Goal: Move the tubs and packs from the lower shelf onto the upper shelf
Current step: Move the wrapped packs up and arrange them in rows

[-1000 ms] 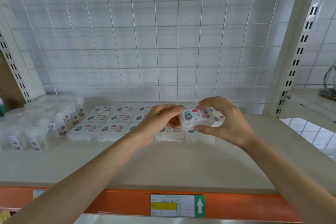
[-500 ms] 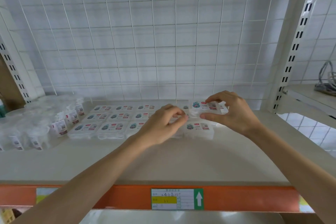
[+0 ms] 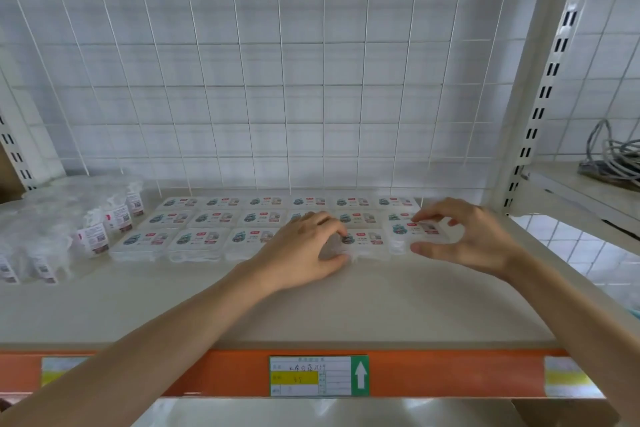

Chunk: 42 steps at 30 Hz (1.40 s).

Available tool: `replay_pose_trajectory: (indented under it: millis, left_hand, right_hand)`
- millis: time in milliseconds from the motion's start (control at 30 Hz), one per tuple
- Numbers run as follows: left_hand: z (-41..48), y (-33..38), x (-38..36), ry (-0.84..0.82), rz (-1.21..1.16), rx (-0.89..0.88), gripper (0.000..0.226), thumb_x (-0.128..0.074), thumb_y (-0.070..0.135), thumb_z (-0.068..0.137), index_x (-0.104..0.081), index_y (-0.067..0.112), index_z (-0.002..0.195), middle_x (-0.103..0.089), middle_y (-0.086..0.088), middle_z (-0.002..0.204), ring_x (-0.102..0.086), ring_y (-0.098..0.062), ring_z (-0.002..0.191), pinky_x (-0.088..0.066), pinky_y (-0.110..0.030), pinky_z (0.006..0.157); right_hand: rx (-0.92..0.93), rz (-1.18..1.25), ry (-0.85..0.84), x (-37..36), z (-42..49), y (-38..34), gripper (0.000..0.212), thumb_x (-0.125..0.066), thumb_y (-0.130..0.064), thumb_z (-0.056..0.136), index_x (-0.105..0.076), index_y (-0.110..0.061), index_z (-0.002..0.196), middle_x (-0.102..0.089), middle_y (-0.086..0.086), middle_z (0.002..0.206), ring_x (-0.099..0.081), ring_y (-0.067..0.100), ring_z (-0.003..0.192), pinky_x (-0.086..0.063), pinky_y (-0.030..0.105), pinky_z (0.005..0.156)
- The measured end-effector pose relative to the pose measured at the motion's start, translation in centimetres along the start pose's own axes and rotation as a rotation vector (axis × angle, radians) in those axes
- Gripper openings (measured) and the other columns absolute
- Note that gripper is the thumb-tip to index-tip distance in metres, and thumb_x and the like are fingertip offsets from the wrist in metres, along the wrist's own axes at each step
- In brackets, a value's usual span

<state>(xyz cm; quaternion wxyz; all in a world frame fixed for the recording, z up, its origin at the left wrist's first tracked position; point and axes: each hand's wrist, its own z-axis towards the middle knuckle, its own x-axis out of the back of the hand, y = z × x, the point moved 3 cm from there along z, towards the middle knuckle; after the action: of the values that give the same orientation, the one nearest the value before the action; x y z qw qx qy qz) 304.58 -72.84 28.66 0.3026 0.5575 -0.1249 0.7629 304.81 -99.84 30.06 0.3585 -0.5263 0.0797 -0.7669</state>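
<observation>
- Up on the upper shelf (image 3: 311, 305), working the front row of the grid of flat packs, three rows deep, in front of the wire mesh (image 3: 311, 80).
- Pinching the end pack (image 3: 417, 234) with the right hand (image 3: 474, 243): thumb on the near edge, fingertip on the far edge, pack lying flat at the row's right end.
- Clamping the neighbouring pack (image 3: 367, 241) with the left hand (image 3: 304, 250), fingers curled over its left end, thumb along the front.
- Looks like squaring the last two into line.
- Clear labelled tubs (image 3: 93, 229) parked far left, just beside the grid.
- Risk one: shoving sideways too hard and shunting the whole front row crooked, with packs lying edge to edge and no slack.
- Risk two: letting go with a fingertip hooked on the wrapping and dragging the end pack askew, toward the upright post (image 3: 533, 114).
- Risk three: riding one pack up over the middle row behind; probably slippery film.
- Cannot tell what remains on the lower shelf, out of view below the orange beam (image 3: 138, 374).
</observation>
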Motion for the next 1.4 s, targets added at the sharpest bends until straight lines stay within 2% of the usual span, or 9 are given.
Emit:
replay_pose_trajectory:
  millis: [133,233,433,533,633,800,1100,1233,1400]
  left_hand:
    - [-0.1,0.2,0.0,0.007,-0.001,0.0,0.035,-0.056,0.048,0.094,-0.055,0.03,0.123,-0.05,0.015,0.129,-0.045,-0.005,0.113,-0.029,-0.019,0.095]
    - [-0.1,0.3,0.1,0.0,0.001,0.003,0.034,-0.056,0.048,0.094,-0.055,0.03,0.122,-0.05,0.015,0.128,-0.041,-0.001,0.105,-0.031,-0.02,0.096]
    - [-0.1,0.3,0.1,-0.012,0.012,0.021,0.036,-0.056,0.048,0.094,-0.055,0.027,0.124,-0.05,0.014,0.131,-0.044,-0.006,0.116,-0.028,-0.018,0.093]
    - [-0.1,0.2,0.0,-0.014,0.018,0.026,0.036,-0.056,0.048,0.094,-0.054,0.028,0.124,-0.049,0.015,0.131,-0.045,-0.004,0.113,-0.026,-0.017,0.091]
    - [-0.1,0.3,-0.1,-0.011,0.025,0.027,0.037,-0.055,0.048,0.094,-0.053,0.029,0.125,-0.049,0.015,0.134,-0.045,-0.004,0.114,-0.027,-0.017,0.092]
    - [-0.1,0.4,-0.1,-0.005,0.043,0.033,0.038,-0.054,0.049,0.095,-0.051,0.03,0.128,-0.051,0.013,0.135,-0.044,-0.006,0.122,-0.027,-0.019,0.096]
    - [-0.1,0.6,-0.2,0.026,0.061,0.037,0.037,-0.056,0.046,0.093,-0.054,0.029,0.127,-0.055,0.011,0.133,-0.045,-0.008,0.125,-0.029,-0.021,0.1]
    - [0.0,0.8,-0.1,0.032,0.062,0.045,0.038,-0.056,0.046,0.094,-0.054,0.029,0.128,-0.056,0.011,0.132,-0.046,-0.008,0.123,-0.026,-0.017,0.092]
    - [-0.2,0.9,-0.1,0.012,0.076,0.041,0.043,-0.053,0.047,0.095,-0.052,0.031,0.135,-0.053,0.012,0.137,-0.044,-0.006,0.127,-0.028,-0.021,0.102]
  right_hand:
    - [0.025,-0.032,-0.011,-0.1,-0.1,0.5,0.044,-0.084,-0.056,0.059,-0.069,-0.043,0.098,-0.065,-0.018,0.101,-0.057,0.001,0.099,-0.039,0.014,0.081]
    - [0.017,-0.068,-0.022,0.4,-0.3,1.0,0.043,-0.086,-0.049,0.063,-0.069,-0.041,0.102,-0.064,-0.02,0.101,-0.057,0.001,0.1,-0.04,0.014,0.082]
    - [-0.021,-0.117,-0.086,0.5,-0.4,1.5,0.038,-0.085,-0.05,0.065,-0.068,-0.046,0.099,-0.06,-0.025,0.103,-0.054,-0.002,0.105,-0.037,0.014,0.086]
    - [-0.013,-0.15,-0.116,0.1,-0.4,1.1,0.035,-0.084,-0.051,0.066,-0.067,-0.047,0.097,-0.059,-0.026,0.104,-0.052,-0.007,0.099,-0.037,0.009,0.082]
    - [-0.021,-0.13,-0.126,-0.1,-0.4,1.3,0.034,-0.083,-0.052,0.066,-0.066,-0.048,0.095,-0.06,-0.024,0.107,-0.054,-0.003,0.101,-0.042,0.019,0.085]
    - [-0.037,-0.097,-0.132,-0.4,-0.3,1.8,0.036,-0.083,-0.051,0.067,-0.068,-0.046,0.098,-0.059,-0.023,0.112,-0.054,-0.002,0.105,-0.041,0.02,0.086]
    - [-0.026,-0.135,-0.127,-0.8,-0.2,1.9,0.039,-0.079,-0.052,0.071,-0.065,-0.044,0.106,-0.052,-0.029,0.117,-0.041,0.002,0.119,-0.029,0.023,0.101]
    - [-0.044,-0.098,-0.153,-0.9,-0.1,1.8,0.037,-0.079,-0.05,0.073,-0.063,-0.046,0.106,-0.057,-0.021,0.123,-0.046,0.002,0.119,-0.031,0.022,0.099]
    - [-0.055,-0.11,-0.146,-1.2,-0.1,1.7,0.037,-0.077,-0.05,0.075,-0.063,-0.044,0.108,-0.056,-0.019,0.123,-0.045,0.003,0.118,-0.03,0.022,0.096]
